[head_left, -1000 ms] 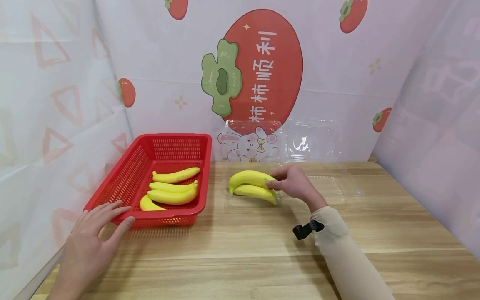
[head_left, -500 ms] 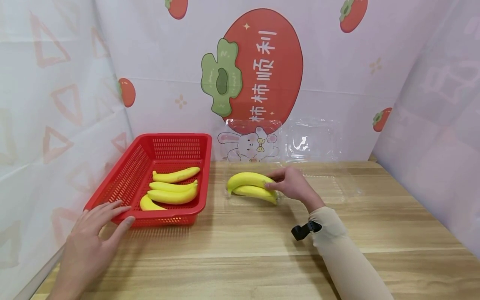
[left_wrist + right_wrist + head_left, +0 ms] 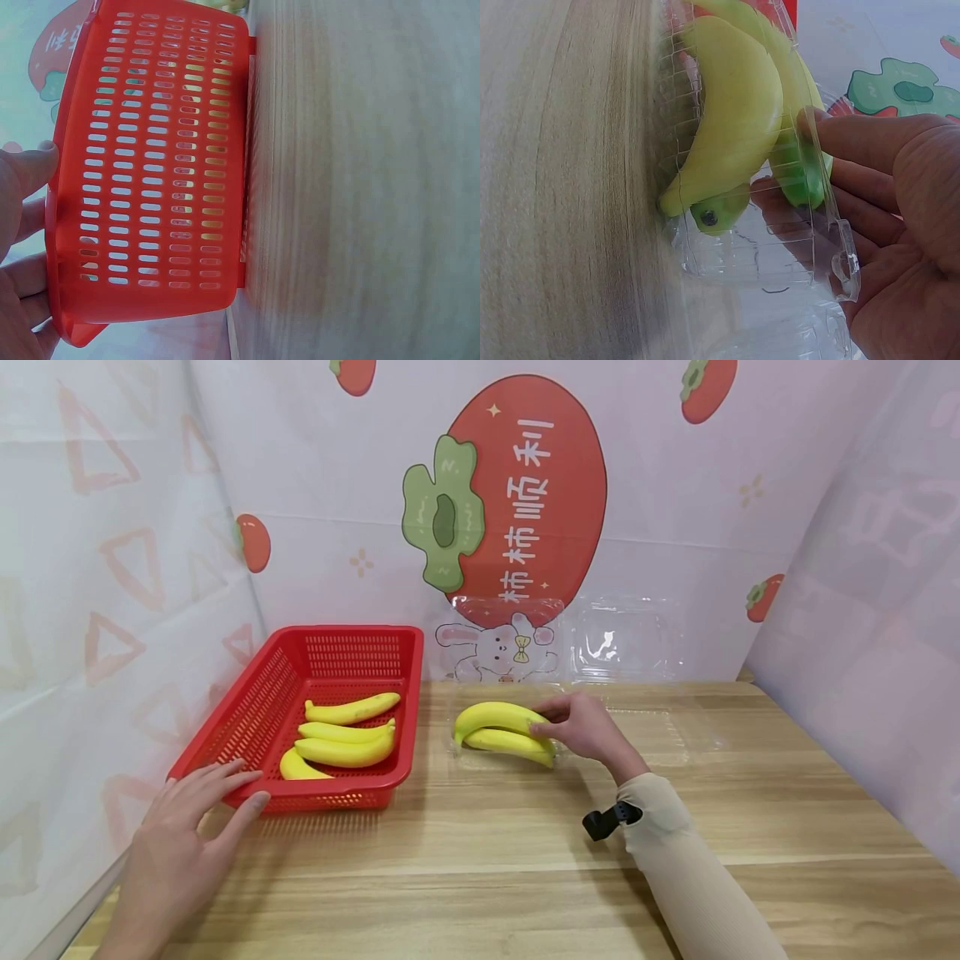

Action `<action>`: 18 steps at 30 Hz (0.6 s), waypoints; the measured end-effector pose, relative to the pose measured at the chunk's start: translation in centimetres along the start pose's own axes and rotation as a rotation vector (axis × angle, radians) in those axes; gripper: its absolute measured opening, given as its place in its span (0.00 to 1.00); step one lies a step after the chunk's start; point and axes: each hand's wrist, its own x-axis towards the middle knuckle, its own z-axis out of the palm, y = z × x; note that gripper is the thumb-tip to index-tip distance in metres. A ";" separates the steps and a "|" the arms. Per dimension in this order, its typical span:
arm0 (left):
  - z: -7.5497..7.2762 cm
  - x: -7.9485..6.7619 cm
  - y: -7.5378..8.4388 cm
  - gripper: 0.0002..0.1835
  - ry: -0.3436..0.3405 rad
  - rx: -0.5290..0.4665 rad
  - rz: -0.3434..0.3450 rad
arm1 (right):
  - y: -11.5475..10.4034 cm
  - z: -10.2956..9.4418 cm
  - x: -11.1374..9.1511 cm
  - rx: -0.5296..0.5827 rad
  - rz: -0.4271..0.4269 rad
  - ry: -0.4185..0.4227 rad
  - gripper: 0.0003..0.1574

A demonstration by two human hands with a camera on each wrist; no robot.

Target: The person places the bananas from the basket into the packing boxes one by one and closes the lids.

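My right hand [image 3: 581, 727] pinches the right end of the upper banana [image 3: 498, 716] between thumb and fingers. A second banana [image 3: 510, 746] lies in front of it, both in a clear plastic clamshell box [image 3: 727, 262]. The right wrist view also shows a dark-tipped banana end [image 3: 718, 214] low in the box, and the thumb [image 3: 840, 139] at the held banana's greenish tip. On the left, my left hand [image 3: 180, 847] rests at the near-left corner of a red perforated basket [image 3: 416, 710], fingers extended over its rim.
Inside the basket lie several bananas [image 3: 348, 752]. A second clear box [image 3: 652, 735] stands right of the first, its raised lid [image 3: 626, 639] against the printed backdrop [image 3: 660, 485]. Wooden tabletop [image 3: 480, 877] extends in front; white cloth walls [image 3: 112, 577] flank both sides.
My right hand and the upper banana have shifted very slightly left over the last second. My left hand and the basket stay where they were.
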 end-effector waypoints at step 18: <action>0.0 0.0 0.0 0.31 0.001 -0.004 0.003 | -0.9 -1.1 -0.4 0.129 -0.026 0.120 0.24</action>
